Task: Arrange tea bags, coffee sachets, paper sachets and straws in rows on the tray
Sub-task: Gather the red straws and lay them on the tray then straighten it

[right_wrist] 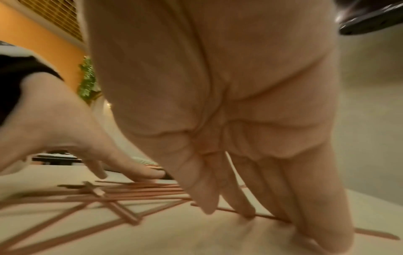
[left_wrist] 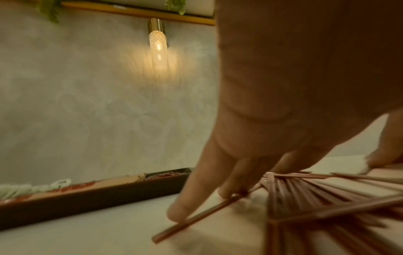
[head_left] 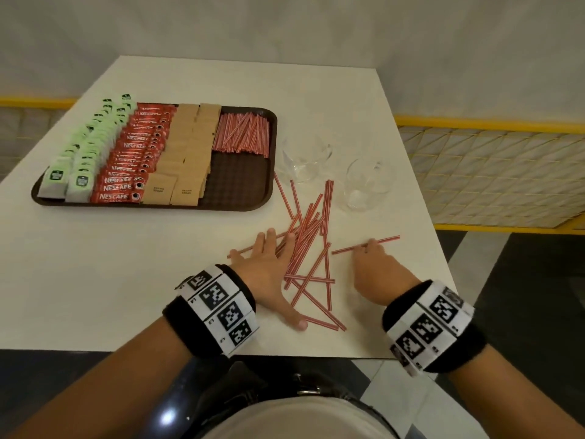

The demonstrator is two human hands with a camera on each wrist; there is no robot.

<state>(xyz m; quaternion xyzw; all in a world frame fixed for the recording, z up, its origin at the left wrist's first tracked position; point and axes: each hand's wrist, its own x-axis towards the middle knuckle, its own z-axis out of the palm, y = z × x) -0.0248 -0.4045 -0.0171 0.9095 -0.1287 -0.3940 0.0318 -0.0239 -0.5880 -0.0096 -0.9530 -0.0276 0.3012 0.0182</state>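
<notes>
A brown tray [head_left: 247, 206] at the left holds rows of green tea bags [head_left: 82, 153], red coffee sachets [head_left: 126, 172], brown paper sachets [head_left: 186, 153] and a bundle of red-striped straws [head_left: 243, 133] at its far right. Several loose straws [head_left: 313, 223] lie crossed on the white table. My left hand [head_left: 269, 259] lies spread on this pile with straight fingers [left_wrist: 181, 212] pressing one straw [left_wrist: 196, 217]. To the right, my right hand [head_left: 373, 264] rests its fingertips [right_wrist: 248, 212] on a single straw [head_left: 386, 240] lying apart from the pile.
Two clear glasses [head_left: 305, 160] [head_left: 364, 185] stand just right of the tray, behind the loose straws. The near right part of the tray [head_left: 240, 182] is bare. The table's front edge [head_left: 285, 354] runs close under my wrists. A yellow railing [head_left: 490, 125] stands beyond the right edge.
</notes>
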